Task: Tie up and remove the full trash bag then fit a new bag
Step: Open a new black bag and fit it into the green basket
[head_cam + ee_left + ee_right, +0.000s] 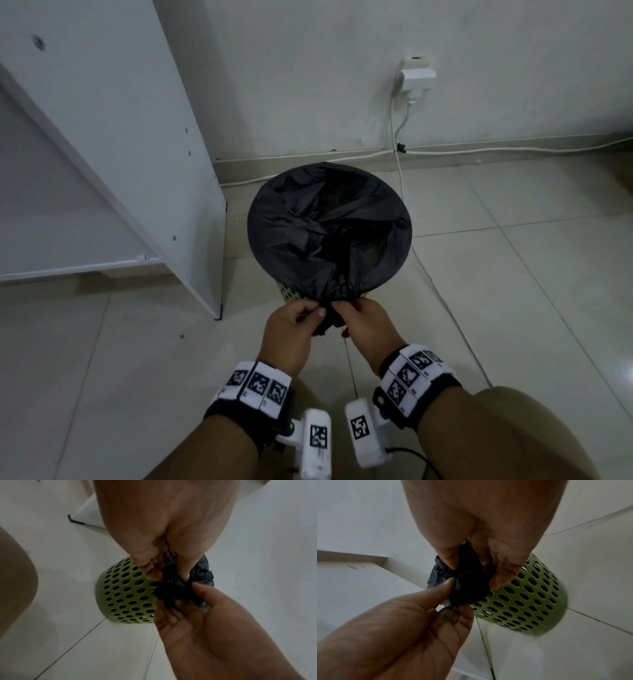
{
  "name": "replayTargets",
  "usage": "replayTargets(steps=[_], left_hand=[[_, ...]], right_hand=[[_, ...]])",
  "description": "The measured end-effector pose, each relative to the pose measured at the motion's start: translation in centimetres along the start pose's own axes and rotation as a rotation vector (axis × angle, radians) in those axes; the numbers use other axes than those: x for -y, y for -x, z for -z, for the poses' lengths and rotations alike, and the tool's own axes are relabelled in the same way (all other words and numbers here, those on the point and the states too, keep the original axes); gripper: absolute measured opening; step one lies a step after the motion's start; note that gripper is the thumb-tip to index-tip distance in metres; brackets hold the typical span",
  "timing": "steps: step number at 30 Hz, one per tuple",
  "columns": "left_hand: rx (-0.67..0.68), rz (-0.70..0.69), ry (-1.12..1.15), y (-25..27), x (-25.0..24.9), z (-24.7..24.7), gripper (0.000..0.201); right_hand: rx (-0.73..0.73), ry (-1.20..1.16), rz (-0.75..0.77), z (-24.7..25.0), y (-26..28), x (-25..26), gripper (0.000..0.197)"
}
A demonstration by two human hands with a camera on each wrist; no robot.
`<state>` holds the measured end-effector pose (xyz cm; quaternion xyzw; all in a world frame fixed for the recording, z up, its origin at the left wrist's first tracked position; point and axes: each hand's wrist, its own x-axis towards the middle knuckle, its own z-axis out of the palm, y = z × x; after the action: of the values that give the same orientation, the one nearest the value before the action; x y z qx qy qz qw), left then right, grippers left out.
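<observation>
Both hands were bunched on the same spot. My left hand pinched a gathered wad of the bag between thumb and fingers, and my right hand had its fingers curled round the wad from the other side; neither was open, neither held anything else. Wad sat at the near rim of the bin, just above its green perforated wall.

Risk, as I judged it: film looked thin and was twisted tight at the pinch, so a hard pull could tear it there or slip it out of my fingers. Rest of the bag mouth was stretched over the rim all round, so pulling only the near side could drag or tip the light bin instead of freeing the bag. Couldn't tell if a knot was formed yet; a loose one would open on lifting.

Bin stood on the tile floor, near the wall and just right of the white cabinet. Bag lined the bin, black film sagging inward in folds. Contents: couldn't see any, interior too dark. A white cable ran down from the wall socket past the bin's right side and could snag if the bin shifted. No spare bag in view.
</observation>
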<state>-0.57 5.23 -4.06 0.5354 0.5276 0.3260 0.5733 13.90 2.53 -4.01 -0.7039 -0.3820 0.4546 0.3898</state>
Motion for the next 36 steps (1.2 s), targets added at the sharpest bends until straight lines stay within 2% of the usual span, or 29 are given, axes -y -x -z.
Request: replayTargets(steps=[3, 6, 8, 10, 14, 16, 18, 21, 24, 28, 32, 36], left_hand=[[0.137, -0.102, -0.074, 1.0, -1.5, -0.2, 0.029], [0.230, 0.009, 0.129, 1.2, -2.4, -0.7, 0.037], [0.184, 0.131, 0.303, 0.8, -2.1, -1.2, 0.030], [0.095, 0.184, 0.369, 0.3, -1.6, -1.6, 0.026], [0.094, 0.282, 0.281, -1.1, -1.9, -1.8, 0.023], [0.111, 0.330, 0.241, -1.6, -2.2, -1.7, 0.020], [0.107, 0.297, 0.138, -2.0, -2.1, -1.4, 0.019], [0.087, 0.236, 0.039, -2.1, -1.8, -1.1, 0.018], [0.095, 0.222, 0.050, -2.0, -1.5, -1.2, 0.019], [0.058, 0.224, 0.111, -2.0, -1.4, -1.4, 0.010], [0.028, 0.258, 0.132, -2.1, -1.6, -1.0, 0.004], [0.078, 0.238, 0.057, -2.1, -1.7, -0.6, 0.021]], right_hand=[[0.091, -0.227, -0.054, -0.5, 0.0, 0.4, 0.043], [0.118, -0.233, -0.036, -0.5, -0.5, 0.4, 0.036], [0.113, -0.214, -0.039, -0.3, -0.8, 0.3, 0.028], [0.091, -0.204, -0.052, -0.2, -1.0, 0.2, 0.023], [0.063, -0.217, -0.074, -0.3, -1.1, 0.1, 0.033], [0.058, -0.255, -0.091, -0.1, -1.1, 0.1, 0.027], [0.049, -0.291, -0.113, 0.2, -1.0, 0.0, 0.016], [0.066, -0.278, -0.115, 0.7, -0.9, -0.2, 0.016], [0.108, -0.328, -0.111, 0.6, -0.7, -0.4, 0.019], [0.078, -0.456, -0.082, 0.7, -0.6, -0.9, 0.018], [-0.037, -0.297, -0.088, 1.2, -0.3, -0.9, 0.003], [-0.101, 0.069, 0.085, 1.8, -0.2, -0.5, 0.013]])
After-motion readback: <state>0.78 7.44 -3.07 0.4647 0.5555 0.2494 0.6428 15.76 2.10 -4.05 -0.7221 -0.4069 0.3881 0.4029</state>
